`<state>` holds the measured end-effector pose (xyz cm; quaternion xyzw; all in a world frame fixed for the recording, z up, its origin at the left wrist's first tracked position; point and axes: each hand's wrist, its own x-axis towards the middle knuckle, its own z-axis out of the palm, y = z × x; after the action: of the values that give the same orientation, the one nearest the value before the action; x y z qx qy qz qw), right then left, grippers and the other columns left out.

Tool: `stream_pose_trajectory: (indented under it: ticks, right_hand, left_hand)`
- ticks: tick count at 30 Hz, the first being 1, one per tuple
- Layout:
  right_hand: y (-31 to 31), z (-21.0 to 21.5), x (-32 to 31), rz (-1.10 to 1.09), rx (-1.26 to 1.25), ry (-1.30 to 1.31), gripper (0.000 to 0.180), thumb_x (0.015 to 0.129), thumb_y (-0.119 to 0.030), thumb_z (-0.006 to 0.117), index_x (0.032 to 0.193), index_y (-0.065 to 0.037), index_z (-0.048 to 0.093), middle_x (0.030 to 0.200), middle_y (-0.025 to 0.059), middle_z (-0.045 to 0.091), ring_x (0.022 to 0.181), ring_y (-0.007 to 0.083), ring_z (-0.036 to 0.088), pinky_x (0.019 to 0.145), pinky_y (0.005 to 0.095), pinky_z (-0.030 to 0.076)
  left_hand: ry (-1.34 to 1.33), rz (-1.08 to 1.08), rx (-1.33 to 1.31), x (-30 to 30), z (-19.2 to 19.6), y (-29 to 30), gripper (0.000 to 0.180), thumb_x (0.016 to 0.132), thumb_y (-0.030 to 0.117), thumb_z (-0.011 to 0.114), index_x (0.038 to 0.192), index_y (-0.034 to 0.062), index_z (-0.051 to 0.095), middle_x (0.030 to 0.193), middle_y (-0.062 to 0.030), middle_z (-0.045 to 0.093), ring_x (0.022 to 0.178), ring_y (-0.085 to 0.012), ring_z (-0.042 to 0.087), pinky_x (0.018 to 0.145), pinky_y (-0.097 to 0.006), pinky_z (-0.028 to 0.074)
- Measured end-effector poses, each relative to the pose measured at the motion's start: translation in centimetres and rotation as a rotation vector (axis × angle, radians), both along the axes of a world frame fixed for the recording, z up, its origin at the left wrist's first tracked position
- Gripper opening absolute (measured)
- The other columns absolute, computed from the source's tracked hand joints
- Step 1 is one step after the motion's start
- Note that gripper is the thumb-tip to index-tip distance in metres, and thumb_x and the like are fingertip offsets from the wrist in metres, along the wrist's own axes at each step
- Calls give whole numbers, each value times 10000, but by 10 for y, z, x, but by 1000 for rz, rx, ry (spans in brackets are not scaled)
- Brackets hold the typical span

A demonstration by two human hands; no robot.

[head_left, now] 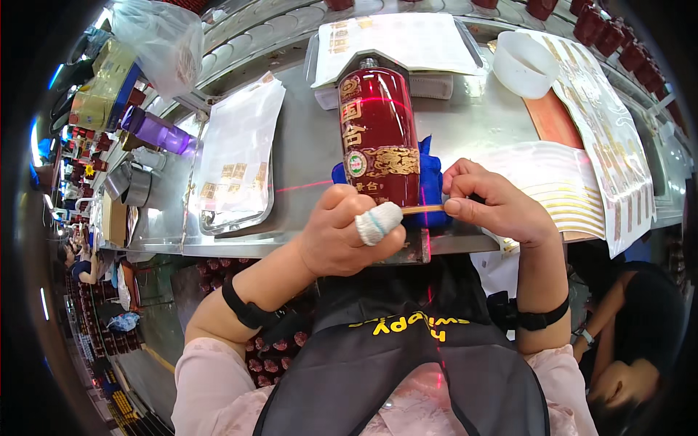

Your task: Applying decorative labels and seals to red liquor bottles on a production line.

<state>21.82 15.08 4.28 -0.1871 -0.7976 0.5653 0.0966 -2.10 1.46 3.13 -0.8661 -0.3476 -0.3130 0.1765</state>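
Observation:
A dark red bottle point(385, 120) with gold decoration lies on a blue cloth-covered support point(432, 174), its neck away from me. Across its near end runs a narrow gold-brown strip point(425, 209). My right hand point(502, 200) pinches the strip's right end between thumb and finger. Closed at the bottle's near left side, my left hand point(342, 229) meets the strip's other end; its fingertips are partly hidden. A white knitted finger sleeve point(379, 223) covers one finger of that hand. Red laser lines cross the bottle and the table.
On the metal table point(305, 138), a tray point(240, 152) with label sheets lies left. Another sheet-covered tray point(392, 43) sits behind the bottle. Right are a white plastic ring point(525, 65) and gold-label sheets point(582, 109). A co-worker point(640, 320) bends at lower right.

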Motion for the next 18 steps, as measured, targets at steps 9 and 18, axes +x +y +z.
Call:
stream_pose_trajectory:
  ticks: [9,18]
  right_hand:
    - [1,-3,0,6,24,-22,295,921,-280,636,806,-17,570,1014,57,487,982,166,456,872,285,377]
    - [0,-4,-2,-11,30,-4,283,916,-267,643,801,-19,570,1008,49,482,969,160,457,861,284,378]
  left_hand:
    - [-70,29,-45,1,3,-2,254,578,136,686,829,157,652,1061,-6,585,764,-179,531,674,-333,408]
    - [-79,6,-79,-1,2,-2,265,565,136,697,825,154,652,1091,-7,565,783,-181,527,665,-331,414]
